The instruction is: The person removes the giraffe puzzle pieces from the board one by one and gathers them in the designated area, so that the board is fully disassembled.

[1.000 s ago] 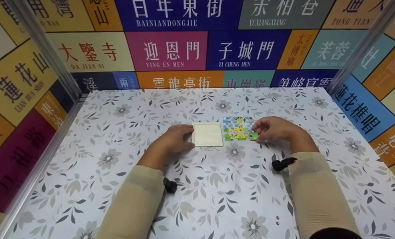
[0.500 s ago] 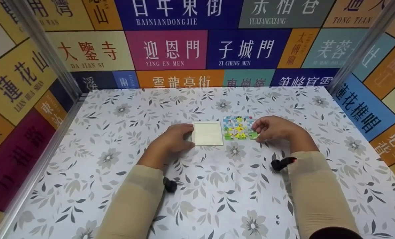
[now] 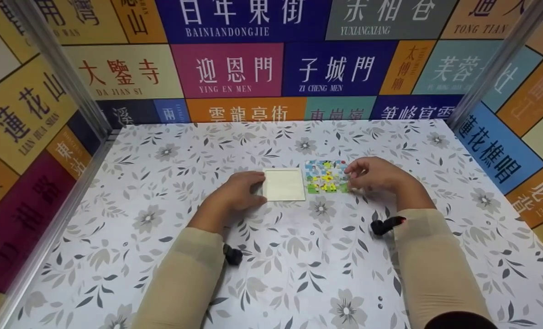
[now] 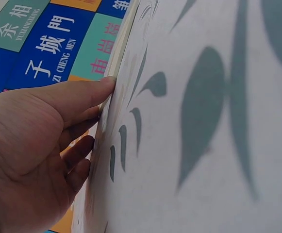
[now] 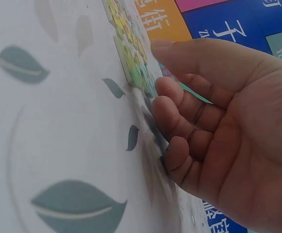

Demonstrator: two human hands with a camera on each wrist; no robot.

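Observation:
A pale, square puzzle tray (image 3: 284,185) lies flat mid-table with a raised rim. My left hand (image 3: 238,189) rests at its left edge, thumb near the front corner, fingers spread apart from it. The left wrist view shows this left hand (image 4: 43,141) with the thumb tip at the tray's thin edge. Right of the tray lies a colourful jigsaw puzzle (image 3: 327,176) in blue, yellow and green. My right hand (image 3: 378,176) is at its right side, thumb by the lower right corner. In the right wrist view a gap shows between thumb and loosely bent fingers of the right hand (image 5: 223,121).
A floral-patterned cloth (image 3: 271,256) covers the table. Panels with large printed characters (image 3: 228,68) stand behind and on both sides, with metal posts (image 3: 77,82) at the corners. Small black devices (image 3: 232,255) sit at both cuffs.
The green piece at the puzzle's lower right has shifted left against the other pieces, with my right thumb beside it. My right hand has moved slightly left; my left hand stays at the tray.

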